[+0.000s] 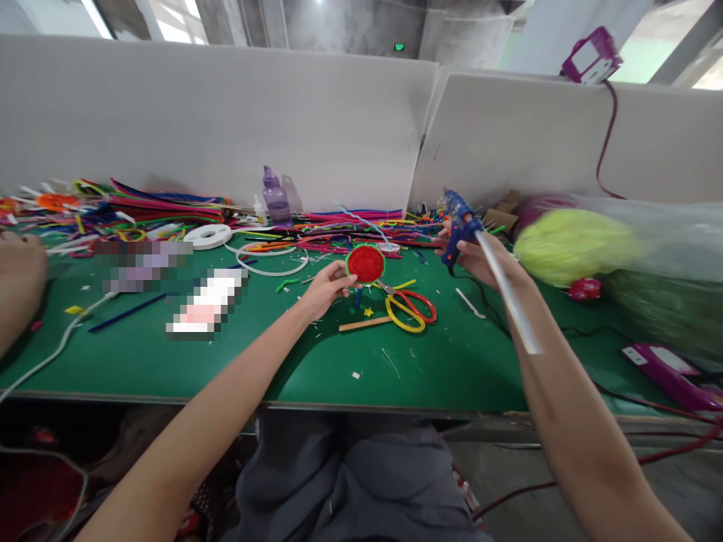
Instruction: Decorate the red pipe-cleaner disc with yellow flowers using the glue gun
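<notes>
Between the thumb and fingers of my left hand [330,287] is a round red disc with a green rim [366,265], held by its left edge above the table. My right hand [480,254] grips a blue hot glue gun [456,226], its nozzle pointing up and away. A long clear glue stick [508,293] sticks out of the gun's back, over my forearm. Scissors [412,310] with yellow and red handles lie just below the disc. Near them are a thin tan stick [364,324] and a small yellow star [369,312].
Piled pipe cleaners [163,203] line the back of the green table [316,369]. A purple bottle [276,197] and white tape roll [208,236] stand there too. Bagged yellow-green material [570,245] sits right. Cables cross both sides. Another person's arm [19,286] rests far left.
</notes>
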Action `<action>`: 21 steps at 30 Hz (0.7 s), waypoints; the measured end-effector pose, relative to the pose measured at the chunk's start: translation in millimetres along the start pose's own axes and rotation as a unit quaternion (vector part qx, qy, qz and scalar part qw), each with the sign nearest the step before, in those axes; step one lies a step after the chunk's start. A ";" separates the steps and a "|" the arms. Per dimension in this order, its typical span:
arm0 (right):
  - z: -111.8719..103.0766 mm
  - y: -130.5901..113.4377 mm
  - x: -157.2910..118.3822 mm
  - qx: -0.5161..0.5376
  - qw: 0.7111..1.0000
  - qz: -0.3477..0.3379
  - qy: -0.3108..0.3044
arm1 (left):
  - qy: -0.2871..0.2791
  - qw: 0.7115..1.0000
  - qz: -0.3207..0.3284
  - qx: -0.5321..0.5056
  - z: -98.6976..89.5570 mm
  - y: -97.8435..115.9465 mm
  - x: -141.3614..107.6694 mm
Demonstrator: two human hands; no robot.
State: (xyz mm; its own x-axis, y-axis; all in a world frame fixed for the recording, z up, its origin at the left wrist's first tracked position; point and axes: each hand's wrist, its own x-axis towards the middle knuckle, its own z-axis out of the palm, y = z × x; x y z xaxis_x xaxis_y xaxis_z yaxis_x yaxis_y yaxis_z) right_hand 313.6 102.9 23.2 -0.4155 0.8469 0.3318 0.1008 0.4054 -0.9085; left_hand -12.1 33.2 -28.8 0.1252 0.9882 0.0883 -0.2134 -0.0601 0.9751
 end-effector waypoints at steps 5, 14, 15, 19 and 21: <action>34.7 -0.9 -19.2 0.163 0.983 0.038 -0.080 | -0.010 1.000 -0.014 0.010 -0.8 -2.3 1.4; 57.5 3.7 -22.1 0.256 0.946 0.104 -0.170 | -0.014 0.999 -0.037 -0.014 0.2 3.9 -0.7; 56.5 2.8 -22.5 0.258 0.946 0.109 -0.166 | -0.007 0.999 -0.042 -0.025 0.2 5.1 -0.7; 50.4 3.0 -24.3 0.263 0.948 0.104 -0.147 | 0.017 0.996 -0.046 -0.078 0.3 8.3 1.3; 48.4 5.3 -24.8 0.251 0.953 0.093 -0.142 | 0.035 0.993 -0.054 -0.102 0.1 8.9 2.8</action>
State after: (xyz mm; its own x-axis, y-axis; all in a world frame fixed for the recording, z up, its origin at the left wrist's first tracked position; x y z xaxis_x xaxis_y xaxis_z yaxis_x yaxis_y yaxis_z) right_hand 280.7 67.4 -2.1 -0.6679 0.7318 0.1355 -0.2190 -0.0193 -0.9755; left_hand -13.5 35.4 -19.9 0.0923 0.9951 -0.0355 -0.3944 0.0693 0.9163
